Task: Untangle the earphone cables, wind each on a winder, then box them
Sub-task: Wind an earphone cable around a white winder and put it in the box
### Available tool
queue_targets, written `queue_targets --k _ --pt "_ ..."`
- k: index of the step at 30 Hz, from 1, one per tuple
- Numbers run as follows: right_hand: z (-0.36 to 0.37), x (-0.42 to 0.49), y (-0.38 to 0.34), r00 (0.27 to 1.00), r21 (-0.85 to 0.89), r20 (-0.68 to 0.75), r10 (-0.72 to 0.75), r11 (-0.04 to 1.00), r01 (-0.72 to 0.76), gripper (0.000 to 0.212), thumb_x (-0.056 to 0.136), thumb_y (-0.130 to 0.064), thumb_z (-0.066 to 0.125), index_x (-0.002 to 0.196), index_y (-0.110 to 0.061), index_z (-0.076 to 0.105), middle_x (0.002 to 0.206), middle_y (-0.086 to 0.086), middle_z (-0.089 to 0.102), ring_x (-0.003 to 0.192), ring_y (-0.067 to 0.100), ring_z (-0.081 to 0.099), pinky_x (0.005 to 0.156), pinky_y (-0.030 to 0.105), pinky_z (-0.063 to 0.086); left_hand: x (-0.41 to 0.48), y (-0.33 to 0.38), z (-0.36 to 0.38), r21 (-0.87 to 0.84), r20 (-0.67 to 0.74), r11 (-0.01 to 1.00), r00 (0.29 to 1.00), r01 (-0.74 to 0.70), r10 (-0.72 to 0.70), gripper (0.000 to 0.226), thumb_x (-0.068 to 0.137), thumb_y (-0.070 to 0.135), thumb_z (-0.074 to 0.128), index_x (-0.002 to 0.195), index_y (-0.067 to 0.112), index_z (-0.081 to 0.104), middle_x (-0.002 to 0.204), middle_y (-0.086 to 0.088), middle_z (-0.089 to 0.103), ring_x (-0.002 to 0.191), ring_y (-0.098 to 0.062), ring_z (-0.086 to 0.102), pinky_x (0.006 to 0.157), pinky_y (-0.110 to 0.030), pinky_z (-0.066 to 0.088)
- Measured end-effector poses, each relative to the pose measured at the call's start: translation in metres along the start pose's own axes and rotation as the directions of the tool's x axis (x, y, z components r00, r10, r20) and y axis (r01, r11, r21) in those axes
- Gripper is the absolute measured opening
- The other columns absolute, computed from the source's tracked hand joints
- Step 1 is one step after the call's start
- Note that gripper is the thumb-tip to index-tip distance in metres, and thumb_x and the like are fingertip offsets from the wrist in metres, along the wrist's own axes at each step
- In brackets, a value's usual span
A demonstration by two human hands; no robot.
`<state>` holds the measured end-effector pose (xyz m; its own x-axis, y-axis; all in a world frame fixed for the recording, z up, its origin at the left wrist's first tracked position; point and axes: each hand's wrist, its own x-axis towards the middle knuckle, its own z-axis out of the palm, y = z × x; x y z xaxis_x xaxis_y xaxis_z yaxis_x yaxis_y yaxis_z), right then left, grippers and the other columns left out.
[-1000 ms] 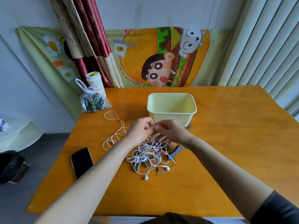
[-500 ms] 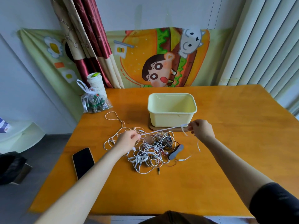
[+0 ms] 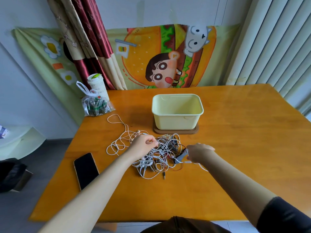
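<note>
Orange wood fills the view, a table [image 3: 244,157] backed by a cartoon cloth [image 3: 168,56] and striped curtains. The earphone cables [image 3: 159,158] lie in one heap near its middle, with the cream box [image 3: 177,121] on a brown mat [image 3: 176,131] at 12 o'clock from them and holding nothing I can see. A dark phone [image 3: 85,169] sits at 8 o'clock and a plastic bag [image 3: 96,105] at 10 o'clock. The left hand [image 3: 143,146] has its fingers curled, pinching white strands at the heap's 10 o'clock side. The right hand [image 3: 200,153] rests at 3 o'clock beside a grey flat piece [image 3: 180,157] – perhaps a winder. Its back faces the camera, so I cannot tell whether its fingers grip the white strand running under it toward 4 o'clock. Untangling has, by my judgement, barely begun. To do it well, pin the heap lightly with one hand and follow a single cable from its free end, feeding it back through loops rather than pulling, since tugging would tighten the knots. The heap's long axis runs 9 to 3 o'clock, a slack loop [image 3: 117,125] strays toward 11 o'clock, and a jack plug [image 3: 164,175] on the near edge points to 6 o'clock.
</note>
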<state>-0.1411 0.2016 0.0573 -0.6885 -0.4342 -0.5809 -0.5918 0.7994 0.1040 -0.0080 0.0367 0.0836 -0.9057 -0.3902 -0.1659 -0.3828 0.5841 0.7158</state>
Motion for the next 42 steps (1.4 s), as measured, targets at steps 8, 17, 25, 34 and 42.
queue_targets --k 8,17,25,34,42 --pt "-0.018 -0.037 -0.058 0.844 0.404 -0.355 -0.402 0.748 0.526 0.039 0.088 0.004 0.044 0.125 -0.006 0.043 0.116 0.016 0.058 0.1 0.028 0.057 0.074 0.033 0.045 0.003 0.009 0.013 -0.038 0.029 0.999 1.0 0.005 -0.004 0.015 0.093 0.015 0.056 0.084 0.016 0.069 0.075 -0.001 0.065 0.068 -0.016 0.055 0.062 -0.03 0.041" --pt "-0.022 -0.04 -0.053 0.841 0.556 -0.274 -0.467 0.636 0.535 0.016 0.097 -0.012 0.041 0.105 -0.007 0.054 0.078 -0.001 0.051 0.06 0.006 0.042 0.054 0.02 0.035 0.0 -0.004 0.02 -0.071 0.009 0.997 1.0 0.021 -0.02 0.017 0.096 0.022 0.054 0.088 0.013 0.065 0.066 0.002 0.052 0.059 -0.011 0.043 0.056 -0.026 0.033" --pt "0.006 -0.005 -0.031 0.901 0.389 -0.343 -0.268 0.832 0.395 0.02 0.096 -0.007 0.047 0.102 -0.006 0.067 0.104 0.009 0.068 0.094 0.024 0.062 0.072 0.028 0.045 -0.006 -0.04 0.031 0.023 0.114 0.995 0.989 0.094 -0.096 0.009 0.095 0.022 0.056 0.09 0.015 0.06 0.084 -0.003 0.061 0.073 -0.013 0.052 0.065 -0.025 0.04" --pt "0.026 -0.006 -0.045 0.841 0.353 -0.152 -0.52 0.766 0.537 0.052 0.091 -0.017 0.059 0.138 -0.012 0.037 0.139 0.006 0.047 0.127 0.023 0.044 0.106 0.038 0.037 -0.009 -0.05 0.043 0.094 0.194 0.995 0.98 0.033 -0.051 0.008 0.098 0.018 0.049 0.091 0.018 0.055 0.082 0.004 0.056 0.074 -0.012 0.054 0.066 -0.026 0.044" --pt "0.02 -0.004 -0.065 0.847 0.455 -0.27 -0.457 0.715 0.531 0.017 0.098 -0.013 0.046 0.108 -0.005 0.057 0.09 0.012 0.067 0.078 0.022 0.063 0.072 0.03 0.049 -0.001 -0.05 0.042 0.149 0.109 0.989 0.994 -0.024 0.007 0.015 0.099 0.021 0.047 0.111 0.018 0.055 0.102 -0.004 0.056 0.087 -0.016 0.052 0.072 -0.028 0.042"
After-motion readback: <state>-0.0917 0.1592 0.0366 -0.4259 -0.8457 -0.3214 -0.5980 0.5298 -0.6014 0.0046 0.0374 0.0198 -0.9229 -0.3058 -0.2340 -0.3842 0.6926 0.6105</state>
